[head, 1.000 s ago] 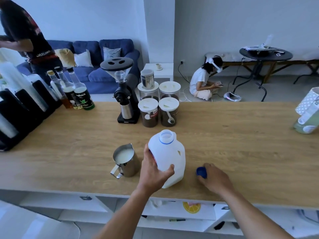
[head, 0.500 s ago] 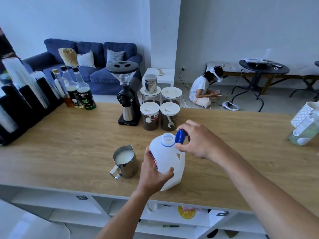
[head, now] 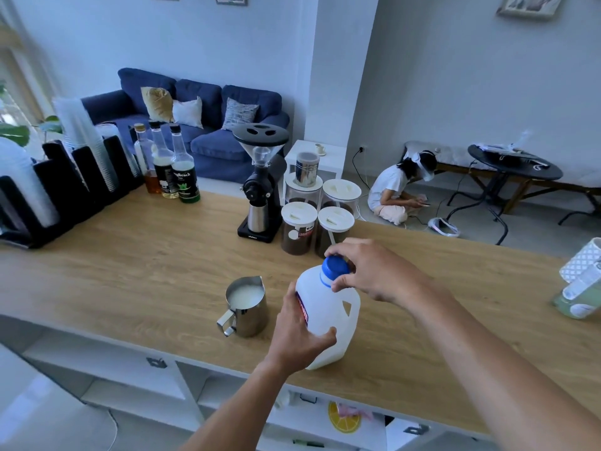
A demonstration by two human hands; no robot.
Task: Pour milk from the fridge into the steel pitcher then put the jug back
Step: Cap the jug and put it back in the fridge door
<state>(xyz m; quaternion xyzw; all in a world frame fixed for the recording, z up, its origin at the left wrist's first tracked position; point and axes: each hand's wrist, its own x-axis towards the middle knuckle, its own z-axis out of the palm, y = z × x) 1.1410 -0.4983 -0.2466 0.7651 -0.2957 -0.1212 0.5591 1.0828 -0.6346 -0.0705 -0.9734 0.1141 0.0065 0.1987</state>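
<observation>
Cap (head: 336, 266) now on jug (head: 328, 315), R hand (head: 374, 275)

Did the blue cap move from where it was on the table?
Yes. The blue cap went up from the counter onto the milk jug.

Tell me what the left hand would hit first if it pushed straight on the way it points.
The left hand already grips the jug. Pushed on, away from the person, jug and hand would probably meet the lidded jars first, though depth is hard to judge. The pitcher stands off to the left.
</observation>
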